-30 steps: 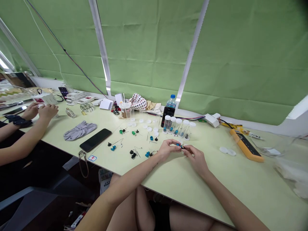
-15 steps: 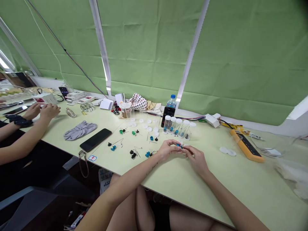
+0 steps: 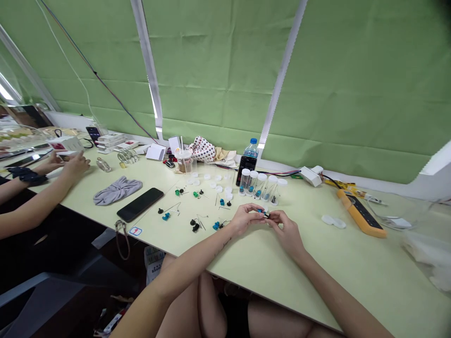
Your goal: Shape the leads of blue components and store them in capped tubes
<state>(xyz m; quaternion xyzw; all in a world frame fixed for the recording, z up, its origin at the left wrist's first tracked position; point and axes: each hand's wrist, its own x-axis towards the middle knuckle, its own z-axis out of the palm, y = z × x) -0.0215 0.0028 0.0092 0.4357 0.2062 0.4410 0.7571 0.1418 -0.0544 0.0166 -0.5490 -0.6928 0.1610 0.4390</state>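
My left hand (image 3: 244, 219) pinches a small blue part (image 3: 260, 211) between thumb and fingers, just above the table. Its exact kind is too small to make out. Fingertip to fingertip with it, my right hand (image 3: 286, 231) closes on a small black part (image 3: 267, 216) against the blue one. Behind the hands stands a row of clear vials (image 3: 260, 187) with white caps and small blue parts inside. On the left lie small groups of parts: a blue part (image 3: 166, 216), a black part (image 3: 196, 227), a green part (image 3: 196, 194) and thin bent metal pins (image 3: 201, 222).
A black phone (image 3: 140, 205) and a grey cloth band (image 3: 118, 191) lie to the left. Another phone (image 3: 245, 165) leans on a water bottle (image 3: 251, 148). White caps (image 3: 333, 221) and an orange-black power strip (image 3: 361, 213) are at right. A co-worker's hands (image 3: 72, 164) hold a box at far left.
My right hand has shifted slightly, and more of the black part shows at the fingertips. My left hand stays nearly still. The co-worker's hands have moved a little and tilted a box.
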